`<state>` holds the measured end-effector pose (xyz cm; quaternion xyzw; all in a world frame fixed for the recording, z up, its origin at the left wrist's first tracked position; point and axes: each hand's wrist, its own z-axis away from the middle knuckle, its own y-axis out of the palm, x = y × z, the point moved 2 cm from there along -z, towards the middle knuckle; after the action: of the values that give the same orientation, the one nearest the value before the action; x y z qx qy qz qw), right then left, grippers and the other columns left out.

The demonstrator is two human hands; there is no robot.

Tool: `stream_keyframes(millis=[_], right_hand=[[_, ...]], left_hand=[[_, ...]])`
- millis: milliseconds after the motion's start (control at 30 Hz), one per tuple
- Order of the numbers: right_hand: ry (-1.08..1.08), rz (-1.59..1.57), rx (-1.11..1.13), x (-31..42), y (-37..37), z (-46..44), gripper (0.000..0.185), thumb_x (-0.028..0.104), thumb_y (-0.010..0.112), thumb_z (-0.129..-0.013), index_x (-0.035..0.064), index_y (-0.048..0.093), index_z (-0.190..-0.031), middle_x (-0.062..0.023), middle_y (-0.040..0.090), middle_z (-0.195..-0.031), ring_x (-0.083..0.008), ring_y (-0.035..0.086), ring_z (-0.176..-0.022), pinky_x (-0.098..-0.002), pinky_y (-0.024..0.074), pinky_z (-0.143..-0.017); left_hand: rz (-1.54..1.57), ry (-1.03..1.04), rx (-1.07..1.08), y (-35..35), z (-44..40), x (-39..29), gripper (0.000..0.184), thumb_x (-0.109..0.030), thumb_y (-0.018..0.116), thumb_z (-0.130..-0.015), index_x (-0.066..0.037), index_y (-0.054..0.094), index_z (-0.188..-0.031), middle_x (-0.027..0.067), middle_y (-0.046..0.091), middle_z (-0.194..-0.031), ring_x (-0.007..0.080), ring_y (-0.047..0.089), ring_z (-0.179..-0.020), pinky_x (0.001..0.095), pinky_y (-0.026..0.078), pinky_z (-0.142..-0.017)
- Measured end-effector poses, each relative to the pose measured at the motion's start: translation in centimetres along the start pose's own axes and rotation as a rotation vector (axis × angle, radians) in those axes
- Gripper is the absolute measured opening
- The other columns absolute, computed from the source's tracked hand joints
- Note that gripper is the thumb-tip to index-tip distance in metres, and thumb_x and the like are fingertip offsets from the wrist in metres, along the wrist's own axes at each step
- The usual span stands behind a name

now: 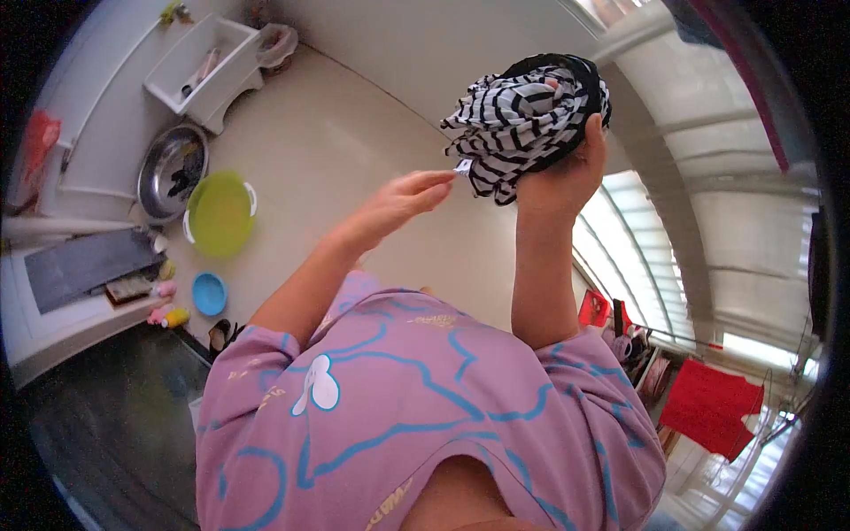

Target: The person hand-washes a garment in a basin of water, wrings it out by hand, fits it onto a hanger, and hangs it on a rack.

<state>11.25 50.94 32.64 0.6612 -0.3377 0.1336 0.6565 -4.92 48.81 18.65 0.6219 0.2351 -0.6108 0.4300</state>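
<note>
Raised at the upper right of the head view is a bunched black-and-white striped garment (509, 124) with a black band along its edge. My right hand (567, 168) supports it from below, thumb up against its side and fingers partly hidden behind the cloth. A small white label (462, 166) sticks out at the garment's lower left. My left hand (407, 202) is beside that label with its fingers stretched out together. Its fingertips come right up to the label; whether they touch it I cannot tell.
On the left stand a metal basin (158, 199) with something dark in it, a green basin (220, 214), a small blue basin (210, 294) and a white sink (168, 75). A red cloth (708, 407) hangs at the right, near a bright window (633, 248).
</note>
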Motion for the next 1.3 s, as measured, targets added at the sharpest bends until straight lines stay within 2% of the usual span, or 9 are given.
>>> stream_keyframes(millis=[167,400,767,867,933,1067,1167,1233,1300], right_hand=[[-0.179,0.029,0.064,4.0,-3.4,1.6,0.046,0.026,0.052,-0.091,-0.0039,0.047,-0.127,-0.0161,0.055,-0.125,-0.0273,0.049,-0.12,-0.04,0.0316,-0.107],[-0.451,0.28,-0.234,11.2,-12.2,6.5,0.045,0.003,0.053,-0.089,0.0125,0.038,-0.13,-0.006,0.055,-0.117,-0.0217,0.054,-0.108,-0.0416,0.0441,-0.095],[-0.078,0.529,-0.446,13.9,-24.2,15.8,0.044,0.011,0.043,-0.095,0.0054,0.034,-0.138,-0.0118,0.057,-0.117,-0.0183,0.059,-0.101,-0.035,0.0478,-0.088],[0.07,0.802,-0.372,13.1,-26.9,18.3,0.037,0.021,0.042,-0.098,0.0037,0.047,-0.129,-0.0113,0.059,-0.116,-0.0191,0.059,-0.101,-0.0351,0.0456,-0.09],[0.206,1.432,0.124,13.3,-27.4,20.2,0.038,0.031,0.041,-0.099,0.002,0.06,-0.114,-0.0115,0.063,-0.112,-0.0196,0.059,-0.1,-0.033,0.0441,-0.091],[0.67,1.616,0.073,15.8,-27.7,19.3,0.035,0.031,0.048,-0.097,0.0022,0.066,-0.103,-0.008,0.068,-0.102,-0.0186,0.061,-0.09,-0.0314,0.047,-0.084],[0.047,1.372,-0.177,17.6,-28.8,14.9,0.032,0.025,0.055,-0.095,0.0013,0.058,-0.116,-0.0043,0.066,-0.101,-0.0119,0.059,-0.09,-0.0259,0.0472,-0.08],[0.242,0.985,-0.139,18.9,-24.7,12.7,0.048,0.025,0.056,-0.094,0.0089,0.039,-0.136,-0.0089,0.054,-0.127,-0.0226,0.058,-0.108,-0.0365,0.0504,-0.088],[0.046,0.965,0.125,16.4,-25.9,11.6,0.049,0.029,0.056,-0.094,0.0095,0.039,-0.136,-0.0109,0.051,-0.13,-0.0252,0.056,-0.11,-0.0426,0.0508,-0.09]], left_hand=[[0.459,-0.166,0.024,8.3,-5.3,0.3,0.046,-0.037,0.056,-0.094,-0.005,0.051,-0.126,0.008,0.059,-0.116,0.0191,0.056,-0.106,0.037,0.045,-0.093],[0.795,-0.046,-0.033,9.7,-8.3,-1.8,0.037,-0.034,0.045,-0.097,0.0,0.057,-0.107,0.0128,0.065,-0.107,0.0262,0.062,-0.098,0.0412,0.046,-0.093],[0.307,0.345,-0.012,19.9,-12.1,-17.5,0.019,-0.026,0.063,-0.088,-0.007,0.061,-0.092,0.0049,0.063,-0.084,0.0164,0.062,-0.078,0.0295,0.05,-0.069],[0.227,0.457,0.031,22.8,-12.5,-20.1,0.014,-0.024,0.063,-0.089,-0.01,0.061,-0.09,0.0014,0.061,-0.075,0.0146,0.06,-0.065,0.0287,0.05,-0.061],[0.143,0.544,0.017,23.8,-12.5,-21.4,0.013,-0.023,0.062,-0.09,-0.01,0.06,-0.089,0.0015,0.061,-0.075,0.0144,0.06,-0.066,0.0283,0.05,-0.061],[0.24,0.555,0.311,23.4,-12.4,-22.2,0.018,-0.022,0.059,-0.09,-0.007,0.064,-0.084,0.0067,0.067,-0.074,0.0184,0.064,-0.061,0.0292,0.054,-0.054],[0.501,0.51,0.347,20.0,-14.2,-22.0,0.015,-0.017,0.058,-0.087,-0.005,0.06,-0.079,0.0108,0.066,-0.07,0.0216,0.062,-0.055,0.0312,0.05,-0.048],[0.466,0.391,0.546,16.4,-16.5,-22.2,0.012,-0.015,0.062,-0.082,-0.004,0.058,-0.078,0.0121,0.064,-0.069,0.0234,0.06,-0.057,0.0328,0.047,-0.05],[0.047,0.498,0.629,19.4,-13.8,-22.0,0.018,-0.019,0.067,-0.079,-0.003,0.06,-0.08,0.0096,0.063,-0.072,0.0199,0.059,-0.061,0.0305,0.046,-0.054]])
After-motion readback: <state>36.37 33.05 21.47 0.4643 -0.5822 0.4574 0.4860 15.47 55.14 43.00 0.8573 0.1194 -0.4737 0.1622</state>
